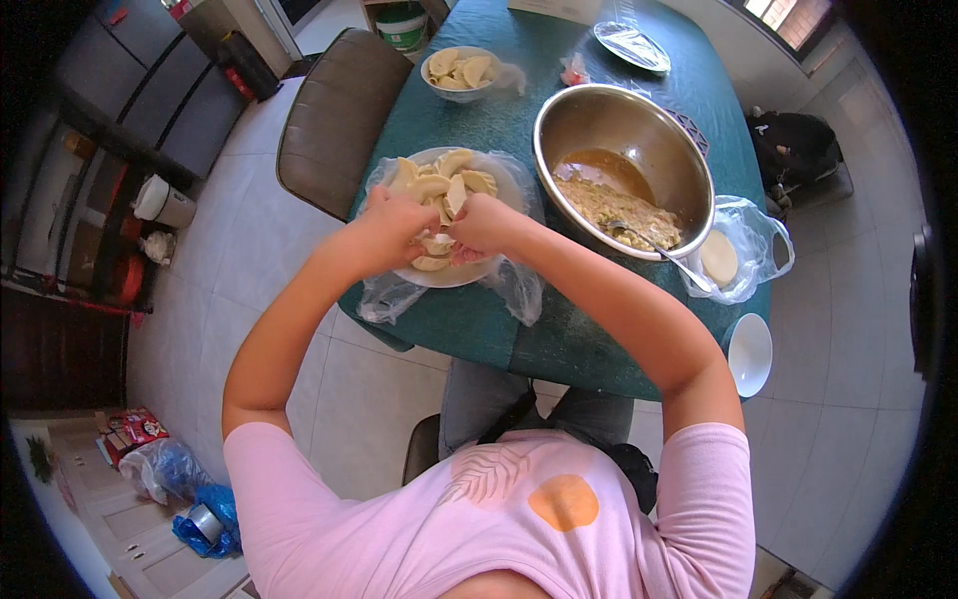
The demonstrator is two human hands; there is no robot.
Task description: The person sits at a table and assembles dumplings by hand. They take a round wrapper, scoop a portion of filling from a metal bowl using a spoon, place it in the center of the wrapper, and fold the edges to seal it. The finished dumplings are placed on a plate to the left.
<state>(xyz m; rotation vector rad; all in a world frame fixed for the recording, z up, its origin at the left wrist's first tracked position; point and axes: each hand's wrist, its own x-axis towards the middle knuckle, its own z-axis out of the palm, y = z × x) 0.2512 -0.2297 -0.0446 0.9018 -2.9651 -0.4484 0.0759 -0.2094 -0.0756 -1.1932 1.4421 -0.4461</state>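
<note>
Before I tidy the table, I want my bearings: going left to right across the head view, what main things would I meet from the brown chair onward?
Brown chair, white plate of dumplings, large metal bowl, clear plastic bag.

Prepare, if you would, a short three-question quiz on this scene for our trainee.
1. Over which vessel are the left hand and right hand?
2. True or false: the metal spoon stands in the small white bowl.
3. How many visible vessels hold dumplings? A) one B) two C) four

Key:
1. The near white dish.
2. False; it rests in the steel mixing bowl.
3. B, counting the far white bowl.
</note>
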